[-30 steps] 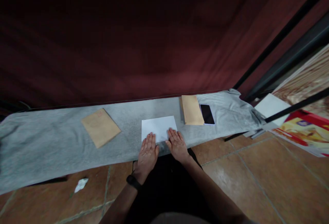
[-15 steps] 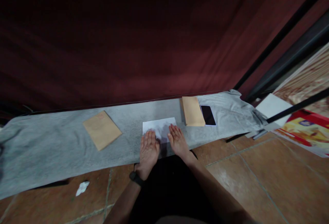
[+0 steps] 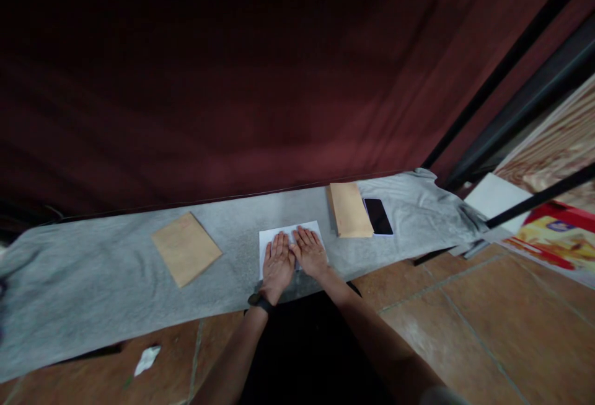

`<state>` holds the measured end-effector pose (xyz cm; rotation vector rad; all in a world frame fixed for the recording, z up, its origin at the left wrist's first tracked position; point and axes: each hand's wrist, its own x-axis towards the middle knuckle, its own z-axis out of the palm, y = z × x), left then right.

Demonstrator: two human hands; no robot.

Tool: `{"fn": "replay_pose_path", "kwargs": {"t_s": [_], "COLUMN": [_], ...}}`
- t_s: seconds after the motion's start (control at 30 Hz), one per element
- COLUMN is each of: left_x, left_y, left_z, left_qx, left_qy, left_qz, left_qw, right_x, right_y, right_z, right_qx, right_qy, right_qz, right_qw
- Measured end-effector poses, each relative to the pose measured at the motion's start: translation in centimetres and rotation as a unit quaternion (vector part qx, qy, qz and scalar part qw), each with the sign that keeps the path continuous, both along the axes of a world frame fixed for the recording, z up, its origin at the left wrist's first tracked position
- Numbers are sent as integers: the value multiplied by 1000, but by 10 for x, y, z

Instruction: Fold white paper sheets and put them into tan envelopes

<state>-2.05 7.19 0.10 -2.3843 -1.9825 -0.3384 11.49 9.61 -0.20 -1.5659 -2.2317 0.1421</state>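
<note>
A white sheet of paper [image 3: 266, 239] lies on the grey cloth of a long, narrow table [image 3: 246, 213]. My left hand [image 3: 278, 262] rests flat on the paper, fingers stretched out, a dark band on the wrist. Beside it my right hand [image 3: 310, 253] also lies flat on the sheet with its fingers spread, and the thumbs meet or nearly meet. Neither hand holds anything. To the left is a brown envelope [image 3: 186, 248]. A stack of brown envelopes [image 3: 351, 209] sits to the right, next to a dark phone [image 3: 379, 216].
Behind the table hangs a dark red curtain [image 3: 279, 113]. Black metal bars [image 3: 506, 70] slant at the right, near a red and yellow printed box [image 3: 558, 237]. A crumpled white tissue [image 3: 147, 360] lies on the tiled floor [image 3: 446, 337].
My two hands have come together over the middle of the paper and reach farther up it. The whole view has shifted slightly.
</note>
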Motion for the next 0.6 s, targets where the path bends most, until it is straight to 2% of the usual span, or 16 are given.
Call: {"fn": "replay_pose_path", "kwargs": {"t_s": [0.17,0.37,0.6], "left_x": [-10,-22,-31], "left_y": [2,1,-5], "left_z": [-1,5,10], "left_qx": [18,3,49], "left_qy": [5,15,-7], "left_qz": [48,102,144], "left_qw": [999,995,988], "right_x": [8,25,29], "right_y": [1,1,-1], "right_z": [-6,-8,-6], "right_qx": [16,23,37], "right_qy": [-5,-9,-7], "right_qz": [-31,-54,-67], "right_qw": [999,998,997]}}
